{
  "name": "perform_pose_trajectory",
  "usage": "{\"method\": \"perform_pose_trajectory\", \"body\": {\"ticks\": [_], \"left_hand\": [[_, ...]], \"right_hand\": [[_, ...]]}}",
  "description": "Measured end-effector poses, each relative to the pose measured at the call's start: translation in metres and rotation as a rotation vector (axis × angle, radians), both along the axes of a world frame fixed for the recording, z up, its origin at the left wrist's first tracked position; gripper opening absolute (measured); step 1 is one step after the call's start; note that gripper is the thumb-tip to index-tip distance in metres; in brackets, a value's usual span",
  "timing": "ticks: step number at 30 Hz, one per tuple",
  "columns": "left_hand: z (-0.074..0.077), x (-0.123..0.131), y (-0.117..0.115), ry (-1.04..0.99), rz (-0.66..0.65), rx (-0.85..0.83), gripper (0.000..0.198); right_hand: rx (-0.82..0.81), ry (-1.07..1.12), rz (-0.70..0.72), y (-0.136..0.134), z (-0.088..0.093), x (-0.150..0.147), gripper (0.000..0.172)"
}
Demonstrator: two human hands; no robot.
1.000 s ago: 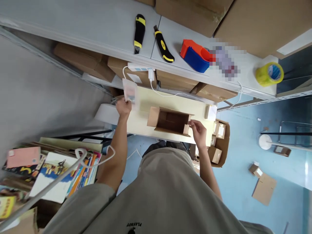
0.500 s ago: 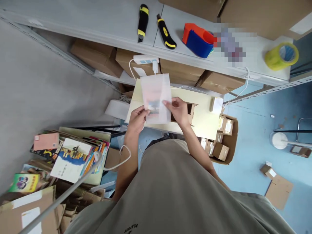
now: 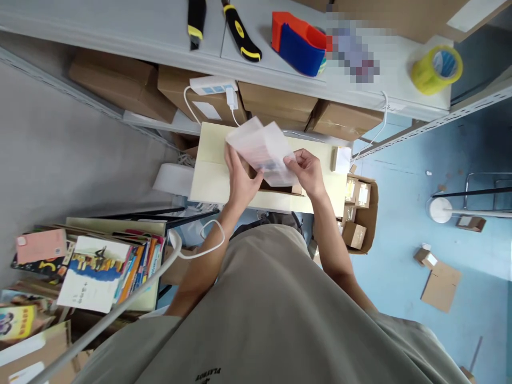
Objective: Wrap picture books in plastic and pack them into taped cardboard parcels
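A translucent whitish plastic bag (image 3: 262, 152) is tilted above the pale yellow table (image 3: 208, 181); a pinkish printed item shows faintly through it. My left hand (image 3: 241, 181) has its fingers up along the bag's left side, partly behind it, with the thumb at its lower edge. On the right edge, my right hand (image 3: 307, 172) pinches the bag between thumb and curled fingers. Beneath the bag, partly covered, an open brown cardboard box (image 3: 296, 189) sits on the table. The bag is slightly blurred.
Above the table, a grey shelf (image 3: 132, 40) carries two utility knives, a red-and-blue tape dispenser (image 3: 300, 45) and yellow tape (image 3: 436, 69). A small white box (image 3: 341, 160) stands at the table's right. Books (image 3: 96, 272) are stacked left; a carton of small boxes (image 3: 366, 213) is right.
The bag has turned from upright to tilted, its top leaning left. My left hand has shifted from a pinch at its lower left to spread fingers along its side. The whole view has shifted.
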State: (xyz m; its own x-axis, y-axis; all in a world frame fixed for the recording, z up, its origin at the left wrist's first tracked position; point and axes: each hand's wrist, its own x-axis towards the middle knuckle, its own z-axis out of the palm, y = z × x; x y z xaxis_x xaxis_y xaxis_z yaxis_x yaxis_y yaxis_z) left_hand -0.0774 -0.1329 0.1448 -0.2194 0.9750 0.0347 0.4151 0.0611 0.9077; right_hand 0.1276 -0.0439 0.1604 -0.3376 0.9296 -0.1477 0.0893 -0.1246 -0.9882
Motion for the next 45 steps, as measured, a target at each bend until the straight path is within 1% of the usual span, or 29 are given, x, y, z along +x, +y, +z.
{"method": "perform_pose_trajectory", "body": {"ticks": [1,2,3,4,5,6,7,8,9,12,14,16,18,19,22,24,26,29,31,33,35,38,40,42,45], "left_hand": [[0.016,-0.002,0.0,0.193,0.101,0.055,0.096],[0.033,-0.005,0.0,0.374,0.118,0.09,0.096],[0.048,-0.008,0.0,0.529,0.077,0.132,0.089],[0.061,-0.011,0.001,0.646,-0.021,0.158,0.079],[0.071,-0.015,0.004,0.712,-0.136,0.17,0.067],[0.077,-0.018,0.007,0.735,-0.244,0.17,0.056],[0.079,-0.02,0.011,0.721,-0.331,0.15,0.049],[0.077,-0.023,0.015,0.685,-0.388,0.117,0.045],[0.073,-0.025,0.019,0.641,-0.418,0.077,0.042],[0.049,-0.03,0.027,0.556,-0.436,-0.015,0.027],[0.034,-0.033,0.028,0.549,-0.436,-0.034,0.02],[0.024,-0.036,0.027,0.559,-0.429,-0.065,0.022],[0.016,-0.038,0.027,0.561,-0.418,-0.117,0.025],[0.013,-0.038,0.028,0.554,-0.413,-0.144,0.026],[0.003,-0.035,0.034,0.538,-0.404,-0.198,0.032],[-0.005,-0.03,0.039,0.555,-0.401,-0.21,0.043],[-0.012,-0.026,0.043,0.586,-0.428,-0.229,0.051],[-0.02,-0.023,0.047,0.614,-0.494,-0.283,0.053],[-0.021,-0.024,0.048,0.621,-0.507,-0.311,0.053],[-0.019,-0.026,0.047,0.636,-0.499,-0.325,0.054],[-0.015,-0.028,0.046,0.656,-0.491,-0.334,0.054],[-0.007,-0.029,0.044,0.682,-0.481,-0.354,0.054],[-0.003,-0.03,0.043,0.696,-0.47,-0.371,0.052],[0.001,-0.031,0.041,0.709,-0.448,-0.379,0.048],[0.009,-0.035,0.037,0.728,-0.406,-0.398,0.043]], "right_hand": [[0.021,-0.002,0.034,0.005,0.003,0.001,0.069],[0.041,-0.004,0.067,0.009,0.006,0.001,0.067],[0.059,-0.007,0.098,0.013,0.008,0.001,0.064],[0.077,-0.01,0.124,0.017,0.01,0.0,0.06],[0.094,-0.014,0.146,0.019,0.011,-0.001,0.056],[0.108,-0.019,0.164,0.022,0.011,-0.003,0.053],[0.121,-0.026,0.181,0.023,0.011,-0.004,0.05],[0.131,-0.039,0.2,0.024,0.011,-0.005,0.047],[0.14,-0.059,0.222,0.025,0.011,-0.005,0.044],[0.192,-0.186,0.286,0.022,0.014,-0.003,0.035],[0.291,-0.331,0.303,0.017,0.019,0.001,0.038],[0.429,-0.5,0.337,0.011,0.024,0.007,0.041],[0.534,-0.669,0.417,0.005,0.024,0.011,0.036],[0.554,-0.75,0.466,0.003,0.023,0.011,0.034],[0.509,-0.964,0.566,0.002,0.011,0.008,0.038],[0.465,-1.072,0.61,0.004,0.0,0.001,0.043],[0.445,-1.155,0.67,0.008,-0.01,-0.006,0.046],[0.436,-1.245,0.776,0.011,-0.019,-0.015,0.049],[0.444,-1.276,0.827,0.013,-0.019,-0.018,0.05],[0.463,-1.293,0.849,0.015,-0.016,-0.021,0.05],[0.468,-1.31,0.857,0.016,-0.011,-0.02,0.05],[0.426,-1.345,0.864,0.018,-0.008,-0.016,0.051],[0.388,-1.343,0.863,0.02,-0.01,-0.013,0.052],[0.347,-1.322,0.874,0.021,-0.016,-0.015,0.055],[0.243,-1.303,0.955,0.024,-0.027,-0.023,0.059]]}}
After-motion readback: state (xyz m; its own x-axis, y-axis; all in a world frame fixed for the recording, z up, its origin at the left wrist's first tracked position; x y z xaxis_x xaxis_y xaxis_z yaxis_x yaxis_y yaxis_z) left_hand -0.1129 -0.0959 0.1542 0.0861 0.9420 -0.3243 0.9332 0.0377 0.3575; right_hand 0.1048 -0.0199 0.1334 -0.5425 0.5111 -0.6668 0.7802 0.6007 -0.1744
